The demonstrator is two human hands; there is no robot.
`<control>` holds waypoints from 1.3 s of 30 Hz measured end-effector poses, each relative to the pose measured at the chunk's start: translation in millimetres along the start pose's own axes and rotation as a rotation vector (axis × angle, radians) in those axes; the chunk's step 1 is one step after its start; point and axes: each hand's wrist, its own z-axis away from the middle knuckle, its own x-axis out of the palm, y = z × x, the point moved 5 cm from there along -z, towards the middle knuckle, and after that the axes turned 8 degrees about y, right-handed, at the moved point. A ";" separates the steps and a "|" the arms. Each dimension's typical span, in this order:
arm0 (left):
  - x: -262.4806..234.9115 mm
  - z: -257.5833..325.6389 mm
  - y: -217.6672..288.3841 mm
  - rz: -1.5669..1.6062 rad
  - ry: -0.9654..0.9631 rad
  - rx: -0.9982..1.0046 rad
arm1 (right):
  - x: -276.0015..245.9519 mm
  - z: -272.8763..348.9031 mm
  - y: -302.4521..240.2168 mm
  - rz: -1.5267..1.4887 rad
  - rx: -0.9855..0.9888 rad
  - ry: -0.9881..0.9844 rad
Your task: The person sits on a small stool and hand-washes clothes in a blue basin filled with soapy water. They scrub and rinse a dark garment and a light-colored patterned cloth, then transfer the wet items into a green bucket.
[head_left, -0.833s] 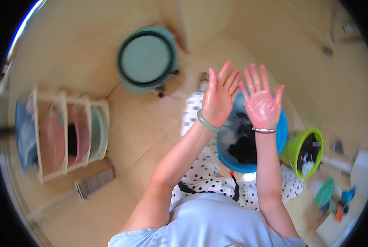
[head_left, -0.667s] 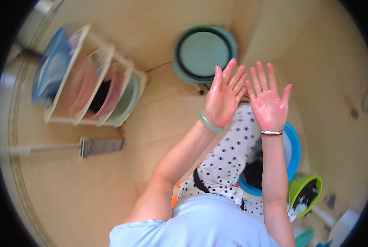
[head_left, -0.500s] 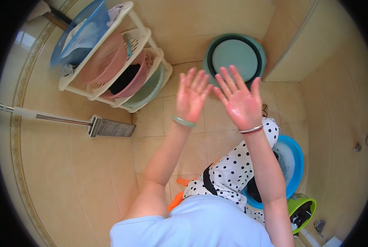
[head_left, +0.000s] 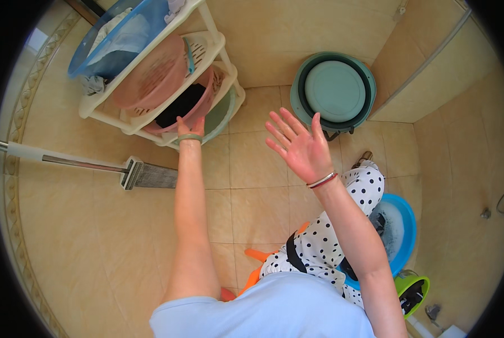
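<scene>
Left hand [head_left: 189,128] reaches to 12 o'clock, touching the pink basket [head_left: 167,84] on the tilted rack [head_left: 218,42]; whether its grip is closed cannot be told. Right hand [head_left: 300,147] hangs empty, fingers spread, farther from the basket, toward 3 o'clock.

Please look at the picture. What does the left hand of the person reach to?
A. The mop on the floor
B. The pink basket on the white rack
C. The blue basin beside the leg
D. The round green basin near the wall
B: the left hand is stretched out to the rim of the pink basket on the white rack, while the right hand is open and holds nothing.
</scene>
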 end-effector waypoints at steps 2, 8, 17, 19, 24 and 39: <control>-2.9 -1.9 -17.7 -0.010 0.028 -0.016 | -12.1 -1.8 -2.5 0.025 -0.009 0.039; -5.1 -43.2 18.5 -0.149 0.083 0.072 | -23.8 -2.6 10.7 0.081 0.038 0.079; -27.2 38.0 7.9 -0.259 -0.002 0.129 | -32.8 -1.9 17.1 0.087 0.070 0.119; -51.6 77.6 -13.0 -0.185 0.077 -0.061 | -51.4 -1.5 24.3 0.167 0.104 0.203; -106.1 173.8 -31.4 -0.378 -0.005 -0.031 | -57.1 5.5 33.3 0.447 0.123 0.296; -127.1 194.3 -41.1 -1.245 -0.100 0.905 | -110.4 30.5 25.9 0.982 -0.160 0.777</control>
